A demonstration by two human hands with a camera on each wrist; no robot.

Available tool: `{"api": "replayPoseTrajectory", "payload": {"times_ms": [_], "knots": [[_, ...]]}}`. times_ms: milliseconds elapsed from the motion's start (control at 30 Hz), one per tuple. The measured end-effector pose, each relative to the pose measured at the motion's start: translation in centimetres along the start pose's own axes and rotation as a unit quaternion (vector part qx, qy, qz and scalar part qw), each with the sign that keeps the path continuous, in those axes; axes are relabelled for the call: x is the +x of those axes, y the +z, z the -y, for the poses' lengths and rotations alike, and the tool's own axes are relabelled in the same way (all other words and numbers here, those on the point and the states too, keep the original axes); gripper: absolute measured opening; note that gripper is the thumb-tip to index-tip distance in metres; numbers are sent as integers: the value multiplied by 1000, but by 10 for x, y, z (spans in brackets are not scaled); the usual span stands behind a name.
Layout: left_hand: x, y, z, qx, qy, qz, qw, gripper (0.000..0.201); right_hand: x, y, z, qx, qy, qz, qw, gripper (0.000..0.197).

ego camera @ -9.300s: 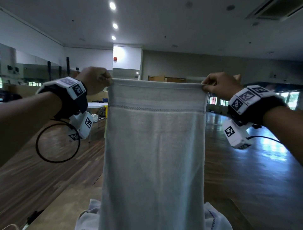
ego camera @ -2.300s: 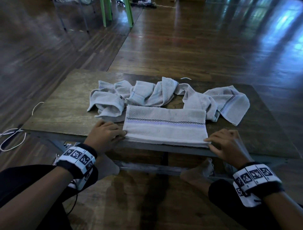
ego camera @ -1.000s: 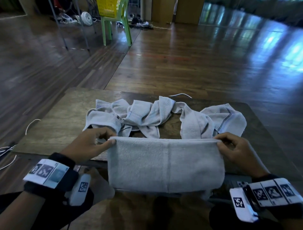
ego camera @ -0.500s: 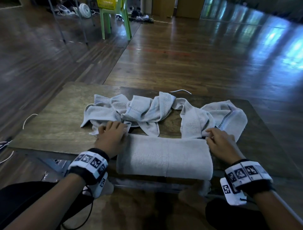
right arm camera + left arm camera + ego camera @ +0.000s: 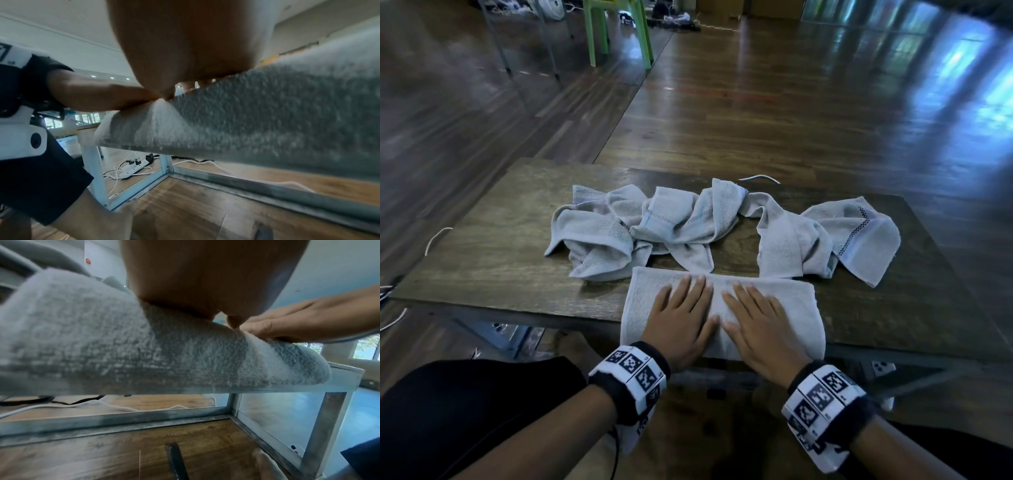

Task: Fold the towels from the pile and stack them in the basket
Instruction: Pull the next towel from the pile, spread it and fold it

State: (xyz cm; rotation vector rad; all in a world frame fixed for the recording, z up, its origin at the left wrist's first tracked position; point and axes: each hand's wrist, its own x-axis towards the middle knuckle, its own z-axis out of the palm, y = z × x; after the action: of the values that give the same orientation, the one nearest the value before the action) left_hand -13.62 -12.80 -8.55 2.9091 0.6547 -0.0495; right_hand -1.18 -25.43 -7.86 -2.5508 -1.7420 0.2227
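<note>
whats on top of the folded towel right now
Both hands lie flat on the folded towel, side by side: left hand, right hand. The cloth beneath the palms is covered. The towel's near edge overhangs the table.

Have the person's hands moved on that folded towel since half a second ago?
Yes. The left hand and right hand came inward from the folded towel's two ends to its middle, now lying flat side by side.
</note>
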Motion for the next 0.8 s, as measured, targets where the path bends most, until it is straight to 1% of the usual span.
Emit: {"api": "replayPoseTrajectory", "payload": {"times_ms": [100, 200, 267, 367, 467, 533, 667, 733, 800], "knots": [[5, 4, 5, 1, -16, -8, 1000, 75, 6, 3, 0, 30, 20, 9, 999, 68], [7, 5, 14, 5, -31, -10, 999, 74, 9, 1, -2, 52, 42, 12, 998, 80], [7, 6, 21, 5, -35, -19, 999, 73, 8, 1, -9, 55, 58, 12, 997, 84], [4, 7, 31, -5, -34, -37, 999, 74, 6, 2, -24, 34, 81, 18, 996, 82], [1, 5, 36, 4, -29, -33, 999, 76, 2, 3, -38, 0, 93, 15, 996, 79], [-5, 2, 35, 12, -38, -31, 999, 76, -1, 3, -44, -16, 97, 13, 995, 79], [-26, 2, 25, 51, -59, -38, 996, 63, -5, -3, -54, -42, 123, 20, 991, 87], [-31, 2, 24, 64, -60, -31, 996, 61, -8, -9, -56, -76, 130, 8, 989, 83], [-30, 0, 23, 50, -60, -34, 996, 65, -12, -15, -53, -93, 131, -5, 987, 71]]}}
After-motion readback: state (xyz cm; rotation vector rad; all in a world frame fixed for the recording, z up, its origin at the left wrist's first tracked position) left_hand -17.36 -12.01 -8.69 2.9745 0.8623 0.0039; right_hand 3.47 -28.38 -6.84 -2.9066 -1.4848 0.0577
